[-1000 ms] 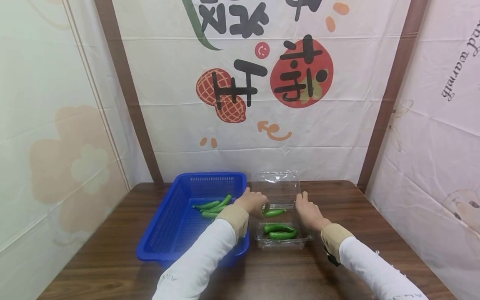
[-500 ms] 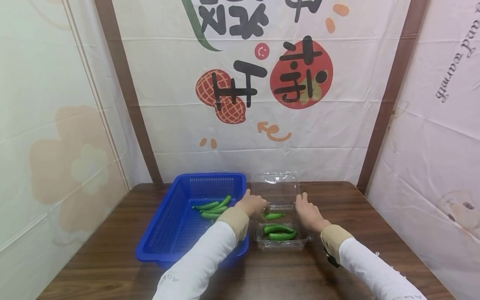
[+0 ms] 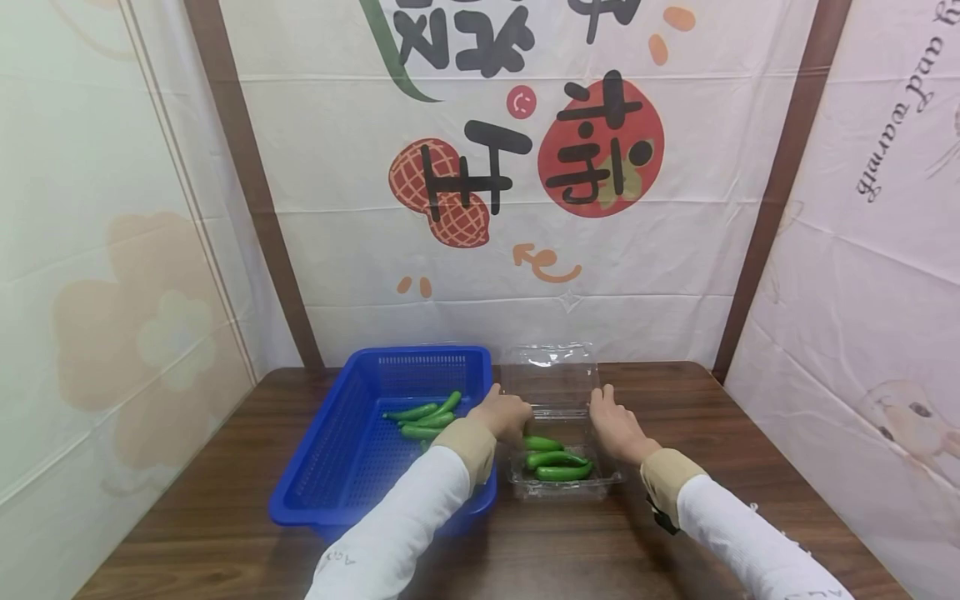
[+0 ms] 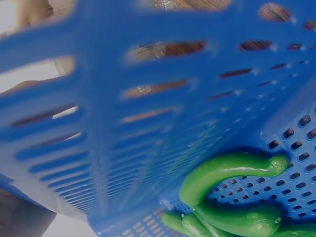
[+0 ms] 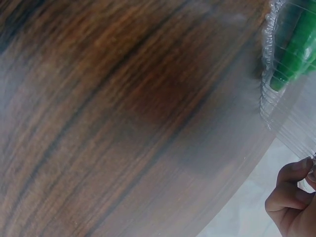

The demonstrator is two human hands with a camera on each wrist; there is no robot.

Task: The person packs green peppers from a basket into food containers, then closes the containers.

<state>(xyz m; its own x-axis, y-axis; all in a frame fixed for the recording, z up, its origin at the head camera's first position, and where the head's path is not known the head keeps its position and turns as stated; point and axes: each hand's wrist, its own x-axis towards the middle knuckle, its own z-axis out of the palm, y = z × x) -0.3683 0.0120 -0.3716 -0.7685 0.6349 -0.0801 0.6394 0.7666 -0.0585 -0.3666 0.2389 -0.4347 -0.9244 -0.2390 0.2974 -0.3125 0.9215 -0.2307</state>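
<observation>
My left hand [image 3: 504, 415] is over the left side of a clear plastic clamshell box [image 3: 562, 490] and holds a small, smooth green cucumber [image 3: 544, 444] by its left end; the fingertips are hidden. Two more cucumbers [image 3: 562, 473] lie in the box, just in front of the held one. The clear lid [image 3: 551, 379] stands raised at the back. At the box's right side is my right hand [image 3: 618, 427]. In the right wrist view, its thumb and finger [image 5: 296, 168] pinch the plastic edge, and a green cucumber [image 5: 296, 52] shows through the wall.
Left of the box stands a blue slotted plastic basket [image 3: 300, 467], with several green cucumbers [image 4: 232, 170] toward its right side. Both rest on a dark wood-grain table [image 3: 585, 554]. A printed white cloth [image 3: 330, 250] hangs behind the table.
The cucumber in my left hand has come lower and nearer, close beside the two in the box. My left hand has shifted slightly left. The right hand stays on the box.
</observation>
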